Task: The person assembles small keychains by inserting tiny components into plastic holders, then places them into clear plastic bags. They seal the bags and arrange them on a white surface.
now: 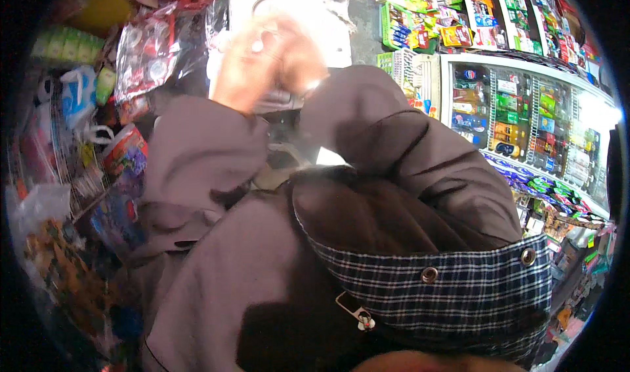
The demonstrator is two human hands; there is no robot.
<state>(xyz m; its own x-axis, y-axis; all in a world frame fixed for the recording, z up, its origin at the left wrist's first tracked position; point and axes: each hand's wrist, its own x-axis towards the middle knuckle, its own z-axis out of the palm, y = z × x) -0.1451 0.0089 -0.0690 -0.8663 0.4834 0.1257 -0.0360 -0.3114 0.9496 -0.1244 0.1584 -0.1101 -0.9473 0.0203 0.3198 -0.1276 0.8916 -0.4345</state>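
Head view, left hand [239,70] and right hand [298,60] raised together, blurred, grip unclear

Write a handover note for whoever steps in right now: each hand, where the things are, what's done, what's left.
Left hand: raised in front of the chest, blurred, close against the other; what it holds cannot be told.
Right hand: raised beside it, blurred too; grip unclear.
Things: both hands are over a pale counter. Clear bags of goods hang to the left. A glass-fronted drinks cooler stands to the right, with packets on a shelf above it.
Done: nothing can be confirmed.
Left: find out what the hands hold, if anything.
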